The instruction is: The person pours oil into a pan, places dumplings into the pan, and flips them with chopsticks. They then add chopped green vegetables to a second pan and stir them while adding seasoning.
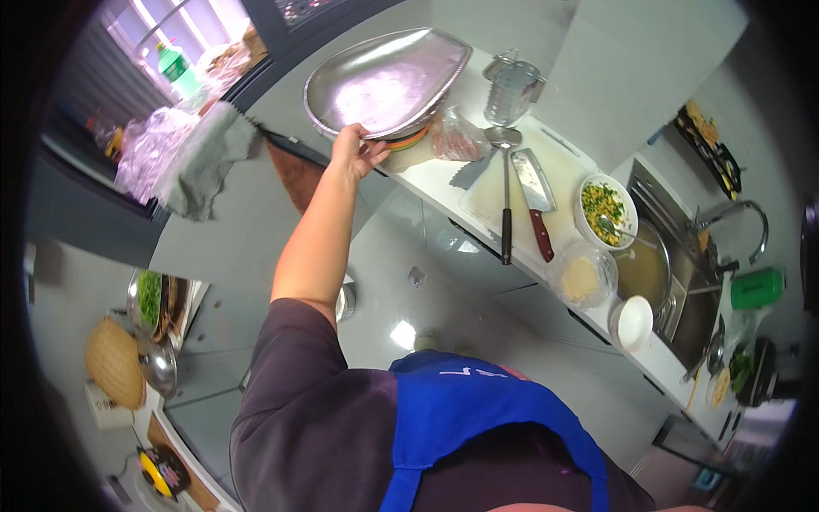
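Observation:
My left hand [359, 152] has its fingers at the near rim of a large shiny metal tray [390, 83], which lies on stacked things with orange and green edges at the counter's far end. Right beside the tray are a clear plastic bag with red contents [459, 136] and a ribbed glass jug [510, 93]. A metal ladle [507, 185] and a cleaver with a red-brown handle [536, 192] lie on a white cutting board [566, 168]. My right hand is out of view.
A white bowl of chopped yellow and green food [604, 211], a bag-lined bowl with dough-like food [581, 278] and an empty white bowl [632, 323] stand along the counter near the sink [699, 313]. A grey cloth [208, 160] hangs at the window sill.

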`<state>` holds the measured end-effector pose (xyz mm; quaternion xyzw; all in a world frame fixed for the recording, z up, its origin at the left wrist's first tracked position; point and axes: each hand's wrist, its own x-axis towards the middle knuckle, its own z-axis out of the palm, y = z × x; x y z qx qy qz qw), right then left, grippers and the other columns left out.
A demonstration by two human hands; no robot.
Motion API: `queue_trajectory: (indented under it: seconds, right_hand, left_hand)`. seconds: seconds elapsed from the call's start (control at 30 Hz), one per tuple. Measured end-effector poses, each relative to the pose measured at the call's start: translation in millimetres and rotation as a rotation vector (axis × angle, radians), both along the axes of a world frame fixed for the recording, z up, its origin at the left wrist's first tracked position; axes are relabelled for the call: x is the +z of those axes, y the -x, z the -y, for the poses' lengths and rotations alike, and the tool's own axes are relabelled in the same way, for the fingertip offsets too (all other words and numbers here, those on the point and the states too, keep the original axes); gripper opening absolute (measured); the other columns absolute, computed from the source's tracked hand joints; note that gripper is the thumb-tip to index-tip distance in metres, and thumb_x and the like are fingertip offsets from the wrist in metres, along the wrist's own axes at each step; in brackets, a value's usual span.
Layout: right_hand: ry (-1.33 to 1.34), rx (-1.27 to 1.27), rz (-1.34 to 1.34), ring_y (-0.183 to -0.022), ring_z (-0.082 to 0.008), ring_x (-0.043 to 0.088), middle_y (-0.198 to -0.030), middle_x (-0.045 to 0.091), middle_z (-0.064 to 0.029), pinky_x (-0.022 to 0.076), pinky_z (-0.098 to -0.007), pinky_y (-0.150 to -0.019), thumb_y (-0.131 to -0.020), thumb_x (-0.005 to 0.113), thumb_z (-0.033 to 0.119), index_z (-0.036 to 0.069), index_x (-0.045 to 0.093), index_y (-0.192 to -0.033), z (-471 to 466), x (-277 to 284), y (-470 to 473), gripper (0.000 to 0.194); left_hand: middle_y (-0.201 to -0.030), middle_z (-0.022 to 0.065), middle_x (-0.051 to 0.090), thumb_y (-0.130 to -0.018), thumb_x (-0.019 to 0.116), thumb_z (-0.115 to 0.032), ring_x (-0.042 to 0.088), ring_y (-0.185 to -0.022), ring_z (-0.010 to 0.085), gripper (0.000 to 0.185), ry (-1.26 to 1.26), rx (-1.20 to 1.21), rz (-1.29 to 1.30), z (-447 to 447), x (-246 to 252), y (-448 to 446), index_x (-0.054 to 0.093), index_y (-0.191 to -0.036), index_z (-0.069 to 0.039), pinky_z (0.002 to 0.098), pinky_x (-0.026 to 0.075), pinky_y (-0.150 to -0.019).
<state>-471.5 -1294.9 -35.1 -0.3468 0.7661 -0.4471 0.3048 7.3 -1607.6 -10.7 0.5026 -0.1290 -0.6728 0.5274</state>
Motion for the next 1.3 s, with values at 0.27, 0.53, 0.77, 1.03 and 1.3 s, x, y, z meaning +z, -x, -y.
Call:
queue_trajectory:
  seconds: [0.27, 0.53, 0.77, 1.03, 1.3]
  right_hand:
    - [0.036, 0.183, -0.22, -0.1, -0.0184, 0.053, -0.114, 0.056, -0.0096, 0.0419, -0.0291, -0.088, -0.088, 0.059, 0.018, 0.005, 0.062, -0.105, 89, -35, 33, 0.022]
    - [-0.124, 0.793, 0.025, -0.093, -0.0177, 0.056, -0.107, 0.06, -0.0096, 0.0444, -0.0284, -0.083, -0.084, 0.064, 0.015, 0.004, 0.065, -0.097, 16, -78, -82, 0.017]
    - [-0.639, 1.639, 0.175, -0.087, -0.0171, 0.059, -0.101, 0.064, -0.0097, 0.0466, -0.0277, -0.078, -0.082, 0.068, 0.011, 0.002, 0.067, -0.09, -56, -116, -234, 0.013]
    - [-0.563, 2.161, -0.227, -0.07, -0.0138, 0.061, -0.08, 0.068, -0.0082, 0.0488, -0.027, -0.065, -0.072, 0.078, 0.008, 0.0, 0.067, -0.072, -125, -133, -451, 0.014]
    - [-0.468, 2.631, -0.482, -0.06, -0.0104, 0.056, -0.066, 0.065, -0.0028, 0.0468, -0.0277, -0.06, -0.069, 0.082, 0.018, 0.002, 0.066, -0.065, -234, -109, -635, 0.023]
  left_hand:
    - [-0.139, 0.0226, 0.024, -0.07, 0.073, -0.045, 0.042, -0.116, 0.0416, 0.097, 0.109, 0.138, 0.047, -87, -1, -10, 0.019, -0.145, -0.017, 0.0566, 0.04, -0.096]
    - [-0.126, 0.0163, 0.042, -0.082, 0.063, -0.04, 0.059, -0.093, 0.0264, 0.067, -0.257, 0.253, 0.14, -345, -73, -83, 0.036, -0.137, -0.014, 0.0423, 0.05, -0.079]
    - [-0.114, 0.005, 0.056, -0.084, 0.057, -0.042, 0.054, -0.103, 0.022, 0.048, -0.469, 0.103, 0.097, -618, -122, -69, 0.051, -0.125, -0.017, 0.0385, 0.045, -0.082]
    - [-0.149, 0.0125, 0.028, -0.092, 0.045, -0.054, 0.023, -0.139, 0.0244, 0.072, -0.107, -0.071, 0.326, -783, -112, -51, 0.031, -0.144, -0.007, 0.033, 0.018, -0.112]
    - [-0.147, 0.0131, 0.033, -0.092, 0.045, -0.054, 0.027, -0.137, 0.0253, 0.068, -0.248, 0.254, 0.247, -931, -113, -75, 0.035, -0.142, -0.009, 0.0339, 0.02, -0.112]
